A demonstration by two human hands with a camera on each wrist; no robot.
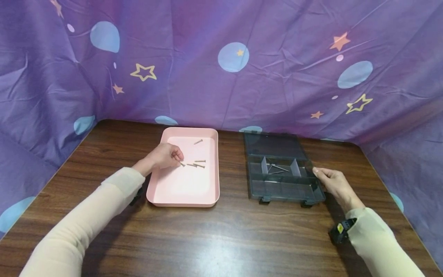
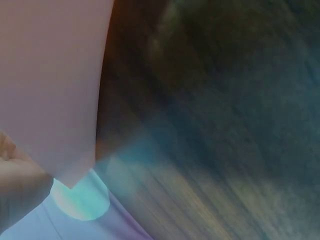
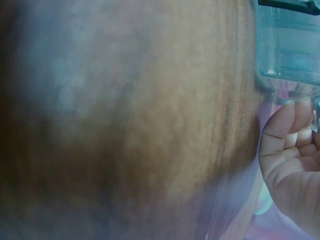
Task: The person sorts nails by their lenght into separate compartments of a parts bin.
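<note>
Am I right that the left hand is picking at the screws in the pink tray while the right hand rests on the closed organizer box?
Not quite: the organizer box is open, with its lid laid back and two screws visible in a compartment, as the head view shows. The rest holds: the left hand is at the screws in the pink tray, and the right hand rests at the box's right edge.

A dark brown wooden table (image 1: 221,238) with visible grain fills the lower view; a pale sheen of overhead light lies on its near centre. A purple cloth backdrop (image 1: 283,88) — creased, printed with pale blue circles and yellow and orange stars — encloses the table on three sides.
</note>
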